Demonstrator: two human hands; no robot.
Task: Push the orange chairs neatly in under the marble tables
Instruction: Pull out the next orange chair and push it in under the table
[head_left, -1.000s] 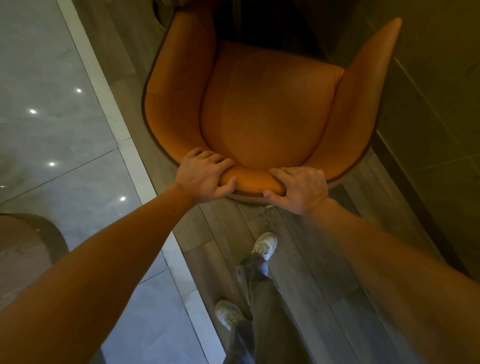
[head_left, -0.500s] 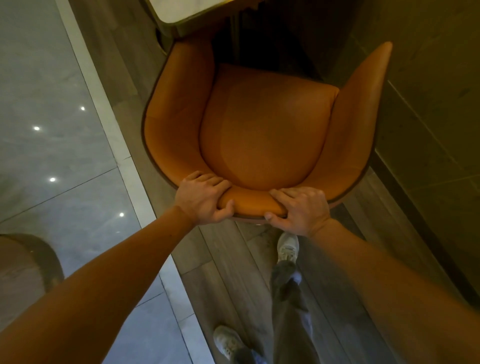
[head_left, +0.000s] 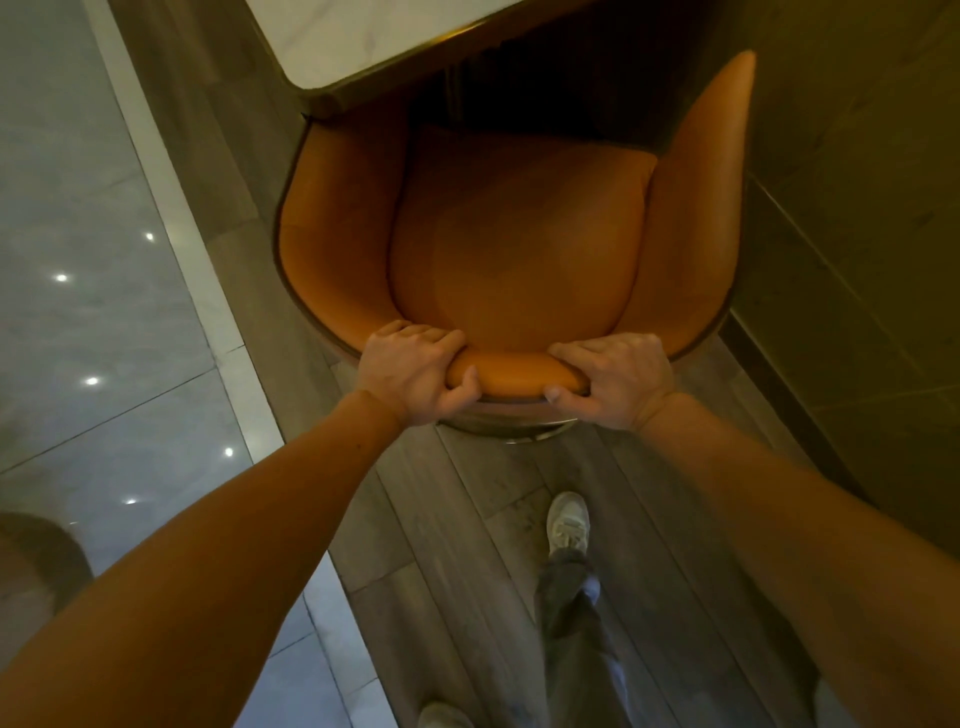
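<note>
An orange chair with a curved shell back stands right below me, seen from above. My left hand and my right hand both grip the top rim of its backrest, thumbs on the outer side. The white marble table with a brass edge fills the top of the view. The chair's left arm reaches under the table's corner and the front of the seat lies in the shadow beneath it. The right arm of the chair stands close to the wall.
A dark tiled wall runs along the right, close to the chair. Grey wood-plank floor lies under my feet. Glossy pale tiles with a white border strip stretch on the left, and a rounded brown object sits at lower left.
The chair has slid forward toward the table, and the marble top has come into view above it. I have stepped forward, right foot leading. Both hands kept their grip.
</note>
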